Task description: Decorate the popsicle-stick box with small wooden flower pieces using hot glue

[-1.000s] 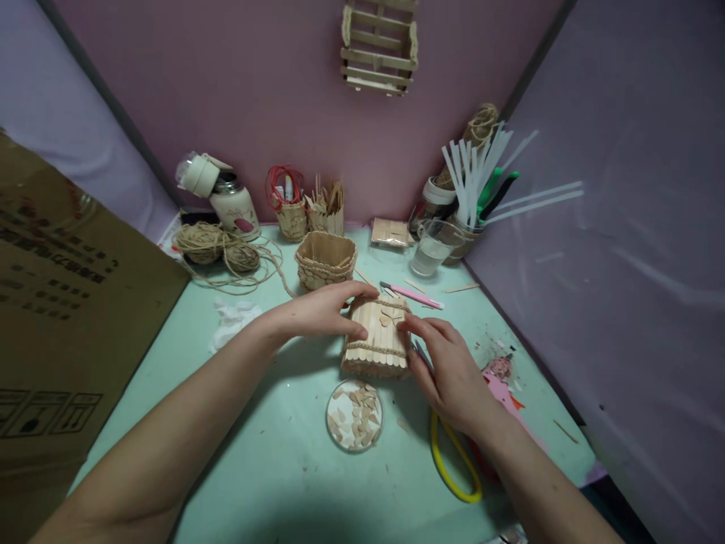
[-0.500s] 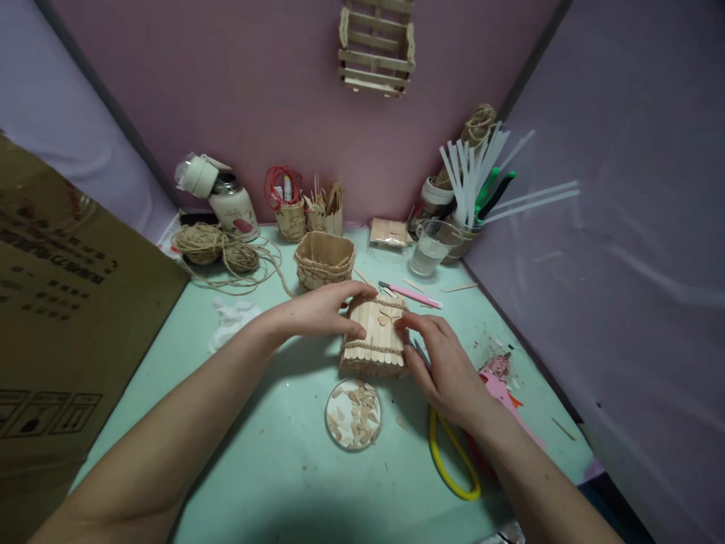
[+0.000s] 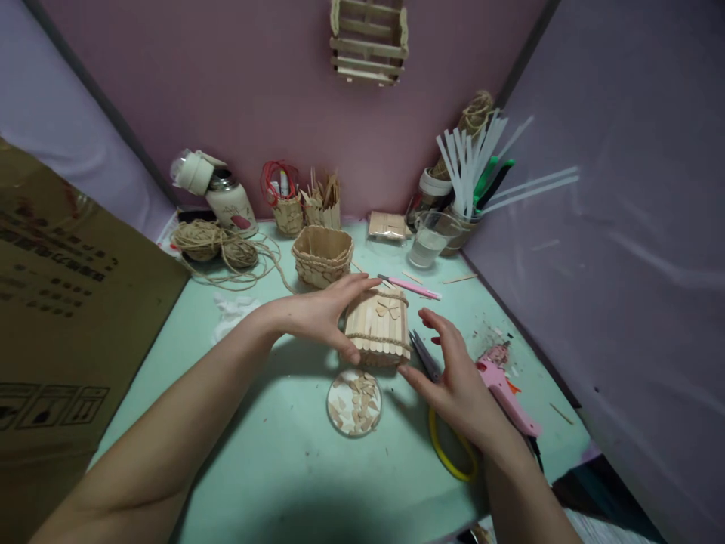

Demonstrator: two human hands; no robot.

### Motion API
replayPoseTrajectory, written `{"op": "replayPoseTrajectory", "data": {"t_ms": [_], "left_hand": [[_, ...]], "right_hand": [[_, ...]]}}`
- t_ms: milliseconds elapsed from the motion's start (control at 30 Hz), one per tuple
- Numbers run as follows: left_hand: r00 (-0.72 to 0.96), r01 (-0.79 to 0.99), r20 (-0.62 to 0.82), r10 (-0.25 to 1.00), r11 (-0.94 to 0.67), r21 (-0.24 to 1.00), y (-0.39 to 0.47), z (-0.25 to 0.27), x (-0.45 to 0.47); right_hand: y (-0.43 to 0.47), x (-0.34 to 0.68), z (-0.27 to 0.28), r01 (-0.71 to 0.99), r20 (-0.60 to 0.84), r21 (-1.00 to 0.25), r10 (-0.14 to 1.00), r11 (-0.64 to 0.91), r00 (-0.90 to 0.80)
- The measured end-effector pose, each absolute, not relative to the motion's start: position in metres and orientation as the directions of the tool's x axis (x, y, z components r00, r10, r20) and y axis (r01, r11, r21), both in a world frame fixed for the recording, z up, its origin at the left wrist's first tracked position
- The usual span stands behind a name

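A box-like piece of popsicle sticks lies on the table, bound with two bands of twine and decorated with small wooden petals. My left hand spans its left side, fingers stretched along the far edge and thumb at the near left corner; whether it presses on the sticks is unclear. Off the right side is my right hand, fingers apart and empty, its thumb near the box's front right corner. Scissors with grey blades and a yellow handle lie partly under that hand. A round dish of wood chips sits in front.
Behind stands a wooden basket, with twine balls and a bottle to the left. A pink-handled knife lies beyond the box. At right are a pink glue gun, a clear cup and white glue sticks.
My right hand has drawn back from the petals to the right, its fingers opening. My left thumb has slid from the top of the stick box to its near left corner.
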State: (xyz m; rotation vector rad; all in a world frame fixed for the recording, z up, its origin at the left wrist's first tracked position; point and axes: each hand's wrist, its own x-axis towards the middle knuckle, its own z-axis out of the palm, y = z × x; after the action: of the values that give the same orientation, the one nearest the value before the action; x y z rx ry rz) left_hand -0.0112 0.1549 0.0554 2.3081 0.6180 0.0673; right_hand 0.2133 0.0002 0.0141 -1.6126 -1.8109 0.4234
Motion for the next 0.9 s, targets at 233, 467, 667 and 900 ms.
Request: {"op": "replayPoseTrajectory", "data": {"t_ms": [233, 467, 667, 900], "left_hand": [[0.900, 0.383, -0.088, 0.428, -0.675, 0.631, 0.150, 0.054, -0.007], [0.884, 0.396, -0.073, 0.462, -0.655, 0.644, 0.152, 0.066, -0.013], [0.878, 0.415, -0.070, 0.473, -0.680, 0.604, 0.154, 0.071, -0.022], [0.845, 0.457, -0.093, 0.526, -0.622, 0.635, 0.149, 0.096, -0.040]], "right_hand": [[-0.023, 0.232, 0.008, 0.816, 0.318, -0.566, 0.944, 0.119, 0.083], [-0.048, 0.218, -0.001, 0.856, 0.214, -0.470, 0.969, 0.214, -0.125], [-0.049, 0.192, -0.012, 0.912, 0.126, -0.348, 0.975, 0.218, -0.185], [-0.051, 0.193, -0.014, 0.893, 0.120, -0.395, 0.976, 0.215, -0.182]]}}
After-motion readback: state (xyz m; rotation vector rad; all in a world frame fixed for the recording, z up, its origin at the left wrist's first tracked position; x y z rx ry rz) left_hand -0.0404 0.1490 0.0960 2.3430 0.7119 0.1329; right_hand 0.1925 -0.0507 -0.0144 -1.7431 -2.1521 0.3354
